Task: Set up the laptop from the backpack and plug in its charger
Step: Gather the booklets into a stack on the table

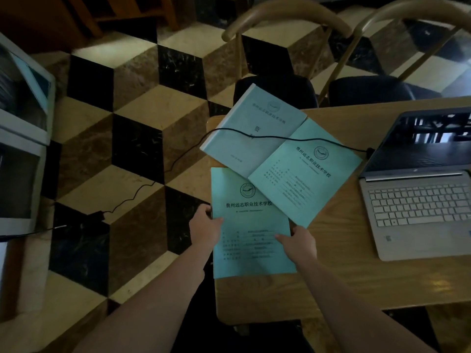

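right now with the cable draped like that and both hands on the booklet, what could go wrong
1. The charger cable lies across the two far booklets to the laptop; shifting them could tug its plug loose.
2. The cable drops off the table edge to the power brick on the floor, a likely snag for a foot.
3. The near booklet, held by the left hand and right hand, overhangs the table's left edge and may slide off if released.

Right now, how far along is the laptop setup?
Mostly done, by the look of it. The laptop sits open on the table, and the charger cable runs across the booklets into its left side, with the power brick on the floor; the wall end isn't visible. In hand: left hand and right hand hold the nearest green booklet. Left: tidying the papers; the screen looks dark.
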